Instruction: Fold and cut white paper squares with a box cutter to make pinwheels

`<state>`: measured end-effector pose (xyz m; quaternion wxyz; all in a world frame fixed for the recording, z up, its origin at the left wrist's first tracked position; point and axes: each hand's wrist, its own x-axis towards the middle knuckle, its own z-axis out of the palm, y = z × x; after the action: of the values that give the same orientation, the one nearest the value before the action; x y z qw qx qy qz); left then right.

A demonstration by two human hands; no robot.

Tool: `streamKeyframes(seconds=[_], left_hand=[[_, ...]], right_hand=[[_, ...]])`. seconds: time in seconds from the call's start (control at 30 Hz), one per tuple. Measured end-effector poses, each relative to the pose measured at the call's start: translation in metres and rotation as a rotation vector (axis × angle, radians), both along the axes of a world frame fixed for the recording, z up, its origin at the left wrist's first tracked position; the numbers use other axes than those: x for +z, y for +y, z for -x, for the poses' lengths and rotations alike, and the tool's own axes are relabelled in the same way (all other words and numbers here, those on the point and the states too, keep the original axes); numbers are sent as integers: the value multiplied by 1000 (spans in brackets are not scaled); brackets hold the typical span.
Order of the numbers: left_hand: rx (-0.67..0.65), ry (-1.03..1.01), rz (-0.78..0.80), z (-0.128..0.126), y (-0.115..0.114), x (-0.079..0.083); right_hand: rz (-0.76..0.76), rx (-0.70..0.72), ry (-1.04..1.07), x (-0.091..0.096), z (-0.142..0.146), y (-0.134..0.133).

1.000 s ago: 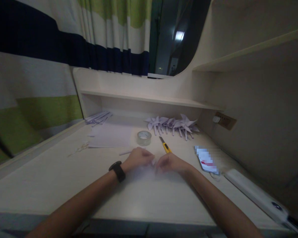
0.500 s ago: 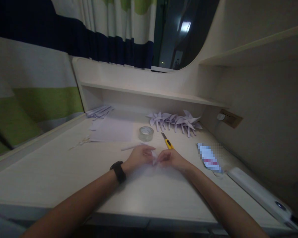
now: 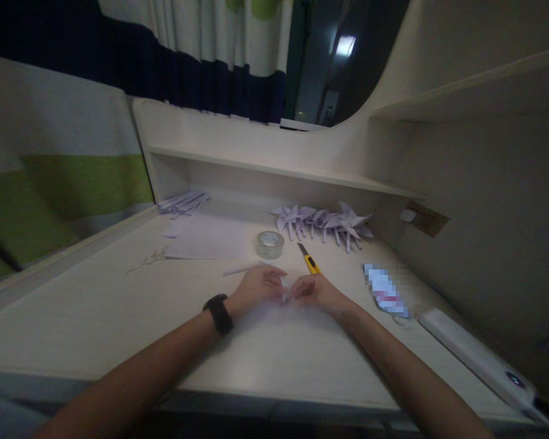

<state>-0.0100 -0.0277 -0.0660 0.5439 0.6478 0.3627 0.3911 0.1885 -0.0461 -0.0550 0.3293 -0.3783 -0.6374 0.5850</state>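
Note:
My left hand [image 3: 256, 288] and my right hand [image 3: 318, 294] meet at the middle of the white desk [image 3: 119, 317], fingers curled in a pinch on a small pale piece of paper [image 3: 284, 296] between them. A black watch [image 3: 218, 313] sits on my left wrist. A thin paper stick [image 3: 238, 270] lies just beyond my left hand. Close past my right hand lies a yellow utility knife [image 3: 309, 261].
A tape roll [image 3: 269, 244] stands behind the hands. Several paper pinwheels [image 3: 324, 223] lie at the back right. Flat paper sheets [image 3: 208, 241], scissors [image 3: 149, 260] and paper strips [image 3: 183, 202] lie at the left. A phone [image 3: 384, 290] and a white bar-shaped device [image 3: 471, 356] rest at the right.
Both hands stay together on the paper; the fingers shifted slightly. The camera tilted a little, so everything sits slightly higher in view.

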Motion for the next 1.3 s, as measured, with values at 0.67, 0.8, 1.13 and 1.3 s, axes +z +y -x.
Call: streamKeyframes(seconds=[0.67,0.8,1.13,1.3], left_hand=[[60,-29,1,1,-2,7],[94,11,-70,-1,-2,8],[93,-57,-29,-4,-2,7],[83,-43,-54,-2,2,2]], right_hand=[[-75,-172,105,-4,5,2],[-103,-162,112,-7,3,3],[-54,-200,109,-8,5,3],[-1,-210,205,-6,7,0]])
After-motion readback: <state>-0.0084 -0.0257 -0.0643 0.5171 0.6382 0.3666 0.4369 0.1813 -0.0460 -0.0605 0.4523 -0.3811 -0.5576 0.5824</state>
